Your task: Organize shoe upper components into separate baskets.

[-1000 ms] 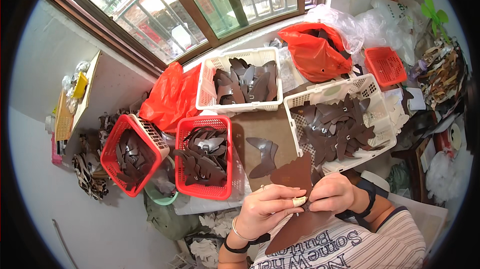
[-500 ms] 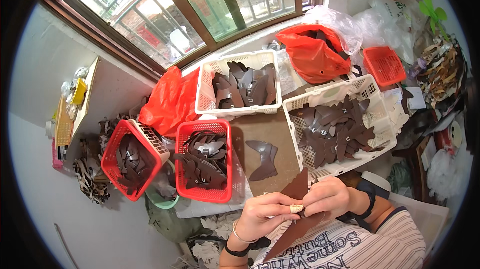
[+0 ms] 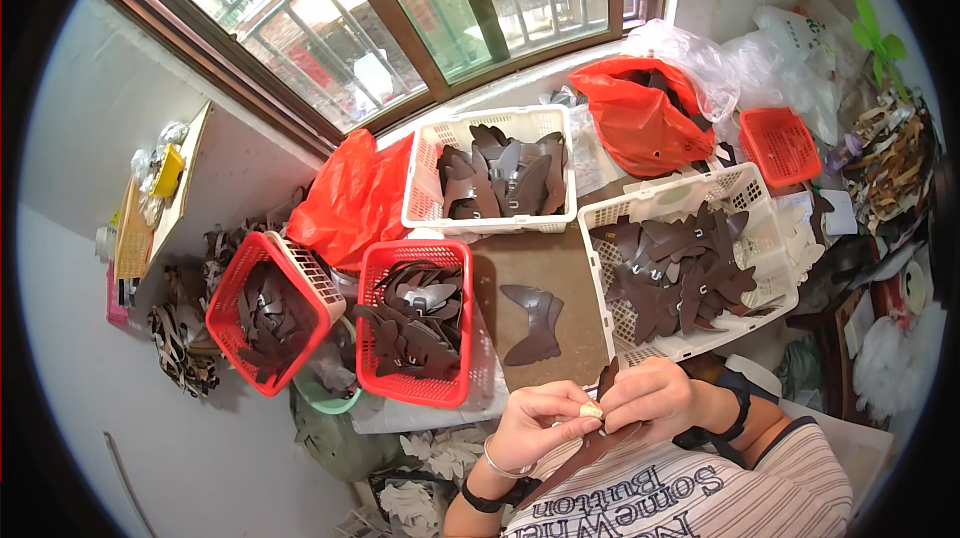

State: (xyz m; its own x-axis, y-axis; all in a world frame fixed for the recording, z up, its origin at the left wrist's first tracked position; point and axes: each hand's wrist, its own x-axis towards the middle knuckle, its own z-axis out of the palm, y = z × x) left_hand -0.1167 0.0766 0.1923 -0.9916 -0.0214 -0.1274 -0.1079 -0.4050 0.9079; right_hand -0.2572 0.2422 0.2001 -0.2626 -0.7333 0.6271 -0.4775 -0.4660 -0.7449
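Note:
Close to my chest, both hands are closed on one dark brown leather shoe-upper piece (image 3: 583, 456). My left hand (image 3: 540, 428) pinches it between thumb and index finger; a pale yellowish wrap covers that index fingertip. Right beside it, my right hand (image 3: 652, 398) grips the same piece with curled fingers. The spot where the fingertips meet is too small to make out. One end of the piece sticks up above the hands and the other slants down to the left. A similar single piece (image 3: 540, 323) lies flat on the brown tabletop (image 3: 500, 260) beyond my hands.
Similar brown pieces fill a white basket (image 3: 590, 288) at right, another white basket (image 3: 412, 178) at back, and two red baskets (image 3: 466, 378) at left. Red plastic bags (image 3: 345, 188) and a small red basket (image 3: 780, 143) stand behind. A window runs along the back wall.
The held leather piece has turned more edge-on and shows narrower. Both hands stay together on it. The whole view has shifted slightly.

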